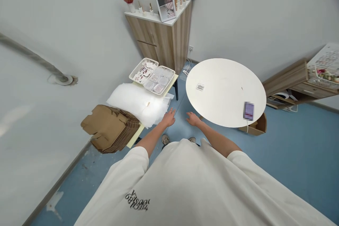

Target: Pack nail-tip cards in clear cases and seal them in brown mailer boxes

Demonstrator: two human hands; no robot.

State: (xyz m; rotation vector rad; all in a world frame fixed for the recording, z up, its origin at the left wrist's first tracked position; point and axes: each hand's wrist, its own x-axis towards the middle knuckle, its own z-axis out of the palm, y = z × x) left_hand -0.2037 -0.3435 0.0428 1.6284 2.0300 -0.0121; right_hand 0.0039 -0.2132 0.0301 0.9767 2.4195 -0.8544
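My left hand is stretched forward with its fingers apart and nothing in it, close to the edge of a stack of white foam sheets. Over the floor by the round white table, my right hand has its fingers extended and holds nothing. Behind the foam sheets stand two white baskets side by side, with small cards and clear plastic packs inside. A pile of flattened brown cardboard boxes lies at the near end of the same narrow table.
On the round table are a small clear case and a blurred-out device with a white cable. A cardboard box sits beneath it. A wooden cabinet fills the back corner, and a low shelf stands at right.
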